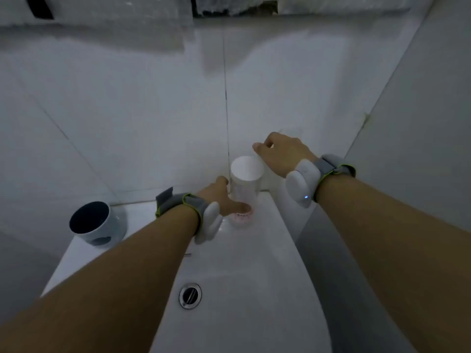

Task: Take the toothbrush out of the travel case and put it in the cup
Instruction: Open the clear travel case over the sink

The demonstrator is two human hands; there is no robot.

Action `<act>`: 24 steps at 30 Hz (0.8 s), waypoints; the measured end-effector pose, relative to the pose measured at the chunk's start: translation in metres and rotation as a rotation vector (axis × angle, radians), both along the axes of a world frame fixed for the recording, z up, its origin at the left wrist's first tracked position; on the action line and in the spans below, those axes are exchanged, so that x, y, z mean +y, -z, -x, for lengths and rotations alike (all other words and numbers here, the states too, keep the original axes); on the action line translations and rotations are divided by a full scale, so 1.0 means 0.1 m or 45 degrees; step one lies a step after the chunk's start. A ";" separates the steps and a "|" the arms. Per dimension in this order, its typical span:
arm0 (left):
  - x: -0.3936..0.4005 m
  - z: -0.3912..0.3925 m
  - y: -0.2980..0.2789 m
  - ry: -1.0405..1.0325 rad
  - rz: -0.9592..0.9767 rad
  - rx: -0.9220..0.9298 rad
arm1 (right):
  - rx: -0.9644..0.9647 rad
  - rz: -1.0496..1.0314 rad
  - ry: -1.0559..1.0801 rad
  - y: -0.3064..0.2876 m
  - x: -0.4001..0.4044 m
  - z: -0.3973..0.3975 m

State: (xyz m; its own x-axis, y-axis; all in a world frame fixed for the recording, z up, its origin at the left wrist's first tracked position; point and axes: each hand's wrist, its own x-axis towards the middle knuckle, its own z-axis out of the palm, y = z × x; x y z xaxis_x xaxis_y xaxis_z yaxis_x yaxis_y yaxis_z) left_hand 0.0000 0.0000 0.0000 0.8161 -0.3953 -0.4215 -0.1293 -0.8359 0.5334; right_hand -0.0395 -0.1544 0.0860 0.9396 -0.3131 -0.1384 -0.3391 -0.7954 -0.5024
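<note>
While the left hand wraps its fingers around the lower body of the upright travel case, the right hand hovers just beyond the white cap, fingers curled and pinched on nothing visible. Clear plastic likely feels light, stiff and slick; grip low, twist the cap. No toothbrush shows. Well left of the fingers stands the cup.

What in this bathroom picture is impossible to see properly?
Head view:
- Toothbrush: not made out; the travel case is clear but blurred.
- Left hand: fingers hidden behind the case, so its grip is unclear.
- Right hand: what its curled fingers pinch is too small.
- Cup: inside too dark.
</note>
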 end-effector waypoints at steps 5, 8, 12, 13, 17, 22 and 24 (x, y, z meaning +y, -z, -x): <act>-0.06 0.03 0.14 -0.055 0.208 -0.045 | 0.074 -0.030 -0.054 0.11 0.16 -0.05; -0.09 0.04 0.19 -0.083 0.313 -0.086 | 0.099 0.019 -0.100 0.20 0.29 -0.04; -0.04 0.04 0.18 -0.077 0.390 -0.115 | 0.095 0.161 -0.118 0.31 0.44 -0.05; 0.01 0.02 0.15 -0.070 0.399 -0.125 | 0.062 0.176 -0.095 0.30 0.47 -0.07; 0.28 -0.07 -0.11 -0.071 0.435 -0.174 | -0.032 0.130 -0.082 0.04 0.61 -0.19; 0.57 -0.22 -0.51 -0.101 0.568 -0.145 | -0.212 0.142 -0.104 -0.36 0.87 -0.34; 0.75 -0.26 -0.70 -0.134 0.645 -0.186 | -0.306 0.120 -0.099 -0.57 1.07 -0.40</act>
